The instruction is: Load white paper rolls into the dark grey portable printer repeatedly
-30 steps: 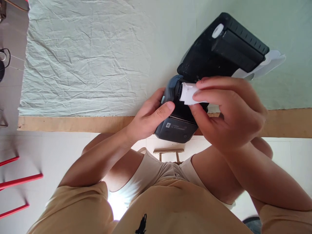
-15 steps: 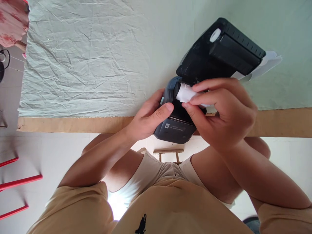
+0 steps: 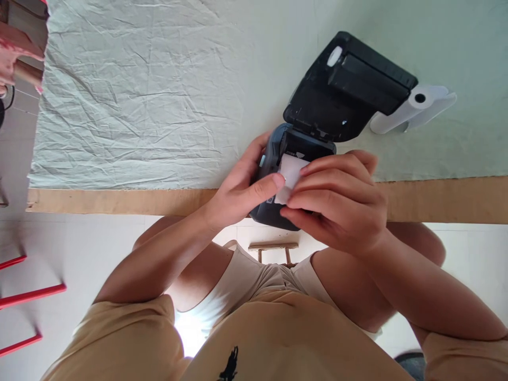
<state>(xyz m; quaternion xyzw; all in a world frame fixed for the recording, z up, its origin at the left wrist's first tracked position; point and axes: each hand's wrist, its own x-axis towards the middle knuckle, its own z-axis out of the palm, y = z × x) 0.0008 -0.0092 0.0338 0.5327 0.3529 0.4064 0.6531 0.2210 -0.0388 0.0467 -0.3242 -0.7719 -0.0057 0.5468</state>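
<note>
A dark portable printer (image 3: 272, 218) sits at the table's front edge. Its black lid (image 3: 307, 103) is swung back, away from me, and carries a white knob-like part. My left hand (image 3: 238, 198) grips the printer's left side, with its thumb lying over the front of the opening. At the open compartment, my right hand (image 3: 343, 198) has its fingers closed on white paper (image 3: 291, 168), which covers part of the compartment. Those fingers hide whether the rest of the paper is a full roll.
Beyond the lid lies a loose white paper roll (image 3: 431, 99) with a dark core hole. A pale green cloth (image 3: 138, 95) covers the table, wrinkled on the left, above a wooden edge (image 3: 119, 201). Red bars (image 3: 34, 296) stand at lower left; pink fabric (image 3: 18, 45) shows at upper left.
My right hand has moved towards me and to the left, bringing the white paper down over the front of the compartment. The lid has shifted slightly left, uncovering more of the loose roll.
</note>
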